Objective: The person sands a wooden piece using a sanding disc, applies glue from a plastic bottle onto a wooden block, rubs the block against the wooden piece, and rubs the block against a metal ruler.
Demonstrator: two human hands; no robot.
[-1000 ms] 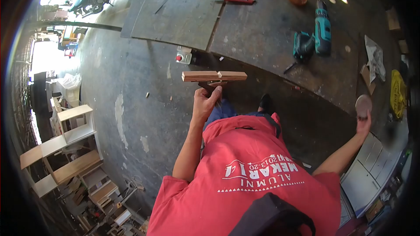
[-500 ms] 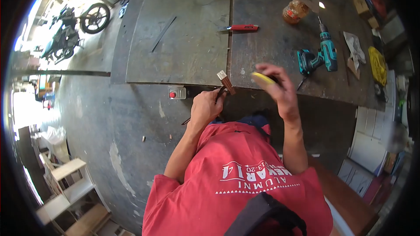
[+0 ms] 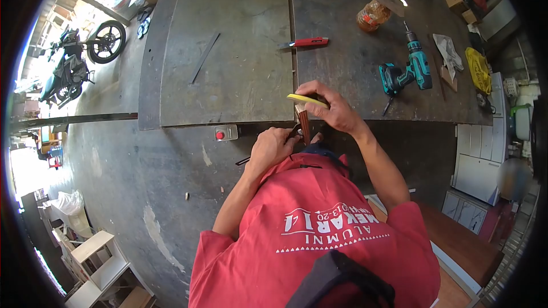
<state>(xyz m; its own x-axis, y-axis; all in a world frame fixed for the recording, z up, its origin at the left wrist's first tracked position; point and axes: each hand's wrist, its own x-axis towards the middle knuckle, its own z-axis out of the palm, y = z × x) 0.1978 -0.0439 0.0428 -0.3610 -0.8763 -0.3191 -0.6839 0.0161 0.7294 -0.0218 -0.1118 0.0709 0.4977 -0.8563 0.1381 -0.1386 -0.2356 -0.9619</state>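
Observation:
My left hand (image 3: 271,148) is closed around a dark, narrow piece at the bench's front edge. A thin dark strip (image 3: 244,161) pokes out behind its wrist side. Beside those fingers stands a short brown wood-look piece (image 3: 304,128) with a pale end; its lower part is hidden. My right hand (image 3: 337,113) pinches a flat, rounded yellow pad (image 3: 305,100) between thumb and fingers. This pad is just above the pale end of the brown piece; whether they touch, I cannot tell.
On the workbench (image 3: 245,80) lie a red utility knife (image 3: 311,41), a thin metal strip (image 3: 205,57) and a teal cordless drill (image 3: 408,68). A jar (image 3: 372,16) with a flat sheet on top stands farther back. A red-capped can (image 3: 226,133) sits left of my left hand.
My right hand has moved left with the yellow pad, from over the bench to the brown piece. The brown piece is now more upright and lower, nearer my body.

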